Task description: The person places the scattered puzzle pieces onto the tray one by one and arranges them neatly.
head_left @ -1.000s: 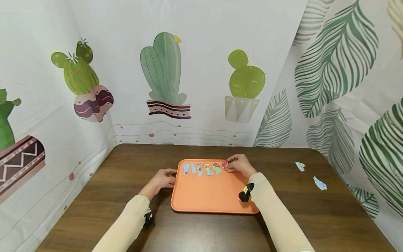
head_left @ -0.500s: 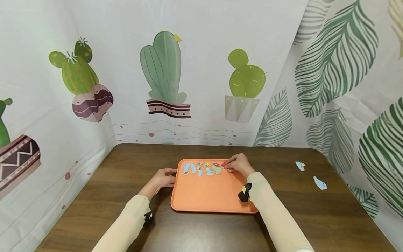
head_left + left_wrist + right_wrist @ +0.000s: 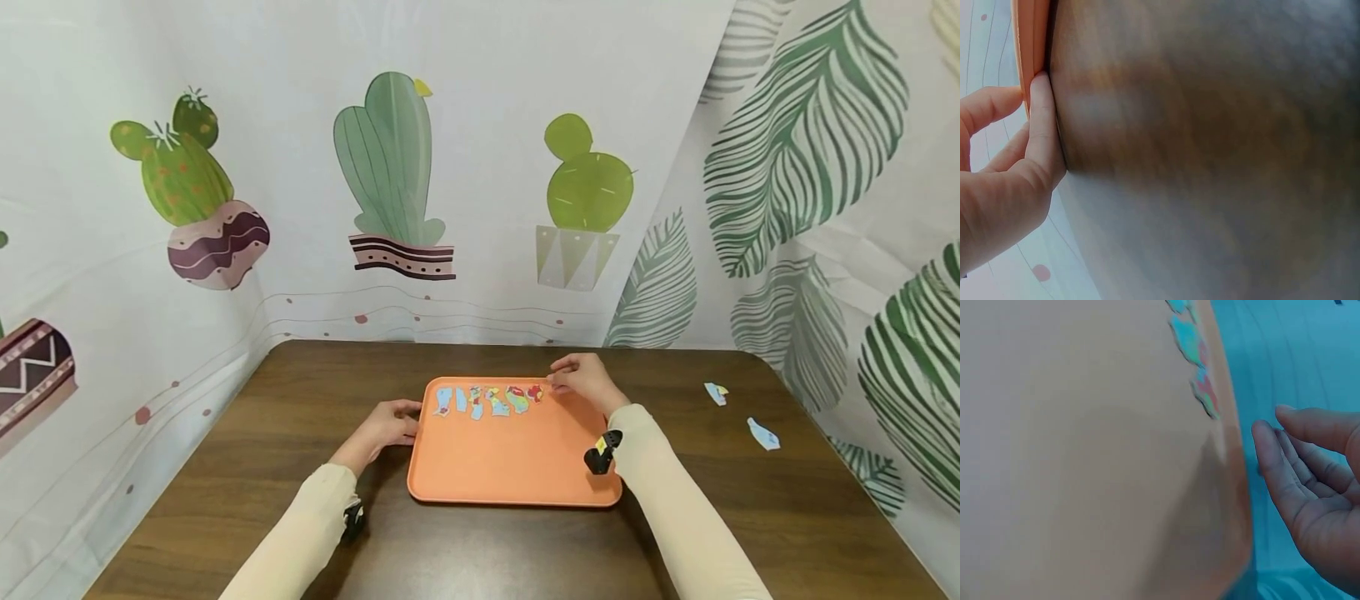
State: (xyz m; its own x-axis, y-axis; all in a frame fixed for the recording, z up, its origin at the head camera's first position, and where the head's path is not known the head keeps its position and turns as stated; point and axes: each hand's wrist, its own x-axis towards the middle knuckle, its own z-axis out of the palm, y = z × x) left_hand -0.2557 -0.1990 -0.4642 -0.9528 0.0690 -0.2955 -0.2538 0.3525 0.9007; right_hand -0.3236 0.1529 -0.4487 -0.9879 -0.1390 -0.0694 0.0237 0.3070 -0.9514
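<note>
My left hand [image 3: 386, 425] holds the left edge of an orange tray [image 3: 495, 458]. In the left wrist view the thumb is at the rim and a finger [image 3: 1041, 119] lies along the outer wall. A row of several flat, irregular printed pieces, like puzzle pieces, lies along the tray's far side. At the row's right end is a red-and-blue piece [image 3: 534, 393]. Just right of it, above the tray's far rim, hovers my right hand [image 3: 588, 381]. The right wrist view shows its fingers [image 3: 1279, 469] loosely bent, thumb near the fingertips, nothing between them.
Two more printed pieces lie on the brown wooden table [image 3: 337, 533] to the right: one with a coloured corner [image 3: 716, 393], one mostly light blue [image 3: 763, 434]. A patterned cloth [image 3: 495, 167] hangs behind the table.
My right hand has let go of the red-and-blue piece and lifted away up and to the right, leaving it on the tray. The left hand stays at the tray's edge.
</note>
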